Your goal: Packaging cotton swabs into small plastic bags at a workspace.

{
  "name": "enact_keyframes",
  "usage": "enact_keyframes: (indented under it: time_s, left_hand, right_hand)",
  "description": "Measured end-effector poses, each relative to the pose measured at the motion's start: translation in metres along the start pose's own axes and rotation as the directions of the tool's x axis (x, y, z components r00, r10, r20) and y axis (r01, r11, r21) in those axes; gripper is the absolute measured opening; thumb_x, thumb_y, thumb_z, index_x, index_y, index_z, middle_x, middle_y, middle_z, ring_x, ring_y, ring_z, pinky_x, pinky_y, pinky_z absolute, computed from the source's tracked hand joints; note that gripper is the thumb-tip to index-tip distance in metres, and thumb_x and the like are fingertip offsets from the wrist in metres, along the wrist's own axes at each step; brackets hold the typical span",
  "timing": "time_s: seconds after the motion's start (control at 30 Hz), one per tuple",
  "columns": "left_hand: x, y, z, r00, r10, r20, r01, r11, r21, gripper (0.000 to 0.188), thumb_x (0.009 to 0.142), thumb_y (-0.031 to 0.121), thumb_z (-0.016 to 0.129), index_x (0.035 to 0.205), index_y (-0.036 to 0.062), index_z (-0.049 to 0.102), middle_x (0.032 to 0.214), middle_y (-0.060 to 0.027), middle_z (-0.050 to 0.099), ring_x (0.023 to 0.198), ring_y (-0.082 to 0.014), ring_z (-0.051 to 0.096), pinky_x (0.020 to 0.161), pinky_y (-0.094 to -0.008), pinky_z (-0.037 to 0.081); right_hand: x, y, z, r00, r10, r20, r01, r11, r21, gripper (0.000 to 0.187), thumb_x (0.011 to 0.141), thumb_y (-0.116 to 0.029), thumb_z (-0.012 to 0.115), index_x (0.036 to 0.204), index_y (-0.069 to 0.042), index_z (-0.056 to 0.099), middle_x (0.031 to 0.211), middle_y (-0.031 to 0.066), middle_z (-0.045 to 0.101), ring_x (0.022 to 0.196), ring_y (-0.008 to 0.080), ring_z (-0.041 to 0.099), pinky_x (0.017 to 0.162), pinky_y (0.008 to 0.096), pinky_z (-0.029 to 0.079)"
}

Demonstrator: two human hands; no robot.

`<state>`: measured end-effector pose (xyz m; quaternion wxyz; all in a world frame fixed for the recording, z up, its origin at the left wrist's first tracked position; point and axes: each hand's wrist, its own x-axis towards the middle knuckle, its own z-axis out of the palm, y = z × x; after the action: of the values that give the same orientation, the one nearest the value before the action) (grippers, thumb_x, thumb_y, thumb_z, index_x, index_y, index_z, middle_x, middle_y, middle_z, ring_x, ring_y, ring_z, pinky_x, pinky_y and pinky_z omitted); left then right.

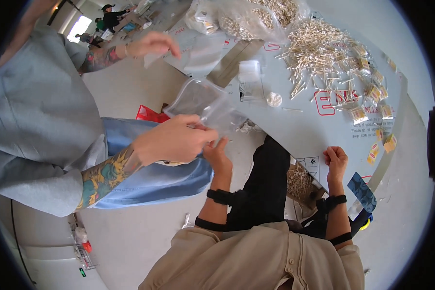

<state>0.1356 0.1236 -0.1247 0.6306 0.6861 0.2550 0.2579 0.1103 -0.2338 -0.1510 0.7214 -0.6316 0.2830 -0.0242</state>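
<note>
My left hand (218, 156) is raised off the left edge of the table, its fingers bent and partly covered by a co-worker's tattooed hand (171, 140). The two hands meet or overlap; whatever lies between my fingertips is too small to tell. A clear plastic bag (203, 99) spreads out just beyond that co-worker's hand. At the table's near edge, my right hand (336, 160) is closed with curled fingers, and what it holds, if anything, is hidden. A single cotton swab (292, 110) and a round tub of swabs (274, 99) lie farther up the table.
A heap of loose cotton swabs (319, 48) covers the far table, beside a big clear bag of swabs (275, 14). Small swab packs (358, 115) and yellow labels (373, 153) line the right. Clear sleeves (249, 71) lie stacked. Below the edge sits a box of sticks (302, 183).
</note>
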Motion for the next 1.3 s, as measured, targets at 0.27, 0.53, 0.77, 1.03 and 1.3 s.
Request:
enact_keyframes:
  time_s: [0.27, 0.53, 0.77, 1.03, 1.3]
  left_hand:
    - [0.037, 0.003, -0.023, 0.919, 0.221, 0.326, -0.315, 0.910, 0.270, 0.015, 0.081, 0.012, 0.070, 0.088, 0.0042, 0.060, 0.086, -0.0043, 0.057, 0.083, -0.0151, 0.052, 0.077, -0.0292, 0.042]
    - [0.005, 0.035, 0.007, 0.903, 0.116, 0.413, -0.150, 0.987, 0.050, 0.041, 0.078, -0.005, 0.066, 0.117, 0.0031, 0.059, 0.111, -0.0046, 0.060, 0.104, -0.0185, 0.055, 0.095, -0.0333, 0.042]
    - [-0.003, 0.029, 0.011, 0.937, 0.178, 0.300, -0.104, 0.963, -0.248, 0.028, 0.080, 0.003, 0.068, 0.106, 0.0038, 0.059, 0.107, -0.0034, 0.055, 0.100, -0.0187, 0.050, 0.090, -0.0321, 0.041]
    - [-0.022, -0.004, -0.008, 0.853, -0.393, 0.343, 0.395, 0.916, 0.068, 0.032, 0.084, 0.013, 0.066, 0.114, 0.0084, 0.058, 0.108, -0.0041, 0.063, 0.095, -0.0133, 0.059, 0.076, -0.0284, 0.048]
    - [-0.133, 0.007, 0.037, 0.604, -0.254, 0.756, -0.541, 0.566, 0.622, 0.096, 0.072, 0.038, 0.076, 0.149, 0.0275, 0.019, 0.151, -0.0238, 0.016, 0.135, -0.0463, 0.023, 0.100, -0.0558, 0.037]
  right_hand:
    - [-0.020, -0.067, 0.055, 0.919, -0.063, 0.389, 0.097, 0.993, -0.067, 0.037, 0.079, -0.004, 0.067, 0.115, 0.000, 0.057, 0.090, 0.0043, 0.063, 0.069, 0.0080, 0.057, 0.059, 0.0207, 0.044]
    - [-0.033, -0.167, 0.122, 0.524, -0.667, 0.529, 0.764, 0.643, 0.053, 0.044, 0.085, -0.013, 0.067, 0.128, -0.011, 0.055, 0.113, 0.0099, 0.058, 0.081, 0.0145, 0.057, 0.068, 0.0257, 0.047]
    - [-0.066, -0.177, 0.132, 0.478, -0.614, 0.628, 0.791, 0.612, -0.004, 0.042, 0.084, -0.016, 0.069, 0.121, -0.001, 0.055, 0.105, 0.0139, 0.061, 0.072, 0.0224, 0.060, 0.065, 0.0316, 0.051]
    - [-0.020, -0.028, 0.034, 0.804, -0.525, 0.281, 0.595, 0.686, -0.419, 0.028, 0.079, -0.009, 0.068, 0.105, 0.002, 0.061, 0.109, 0.0169, 0.060, 0.091, 0.0282, 0.061, 0.078, 0.0360, 0.049]
    - [-0.033, 0.042, -0.036, 0.740, -0.491, 0.460, 0.599, 0.169, -0.783, 0.062, 0.078, -0.019, 0.064, 0.134, -0.003, 0.042, 0.145, 0.0171, 0.036, 0.136, 0.0338, 0.031, 0.114, 0.0488, 0.018]
